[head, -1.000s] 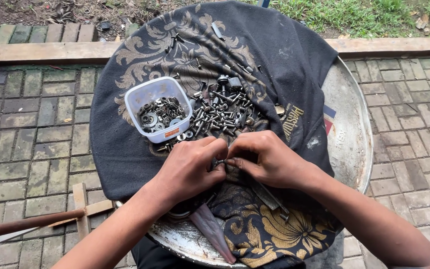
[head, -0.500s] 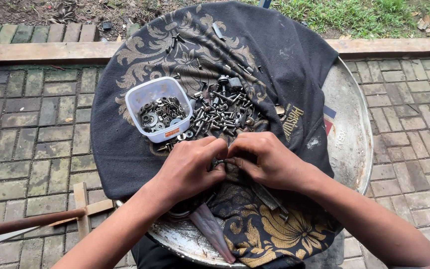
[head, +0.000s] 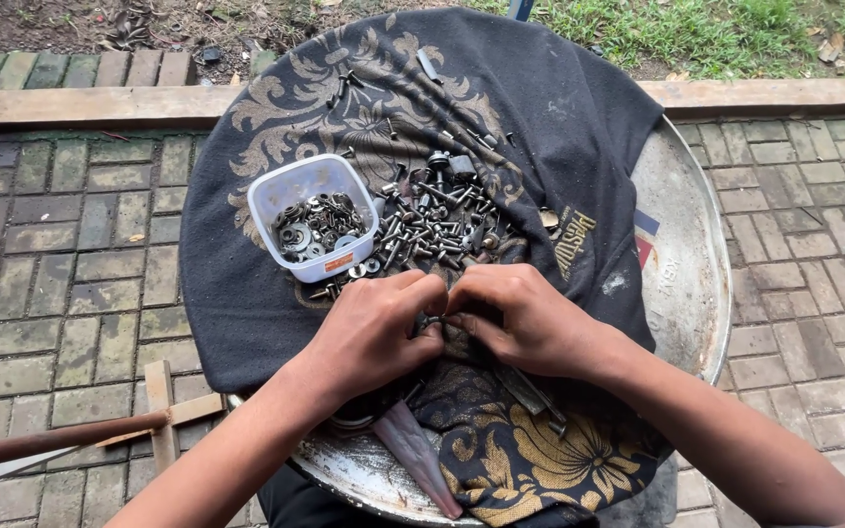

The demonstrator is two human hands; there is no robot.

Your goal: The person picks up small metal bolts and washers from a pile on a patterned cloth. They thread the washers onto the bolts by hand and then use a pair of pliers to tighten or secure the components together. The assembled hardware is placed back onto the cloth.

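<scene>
My left hand [head: 374,332] and my right hand [head: 515,318] meet fingertip to fingertip over a black patterned cloth [head: 501,108]. Between them they pinch a small dark metal fastener [head: 432,320], mostly hidden by the fingers. Just beyond the hands lies a pile of dark bolts and screws [head: 437,220] on the cloth. Left of the pile stands a small clear plastic tub [head: 313,215] with several washers and nuts in it.
The cloth covers a round metal tray [head: 687,254] set on brick paving [head: 41,274]. A wooden plank border [head: 70,106] and grass lie beyond. A rusty rod and wooden cross piece [head: 158,416] sit at lower left.
</scene>
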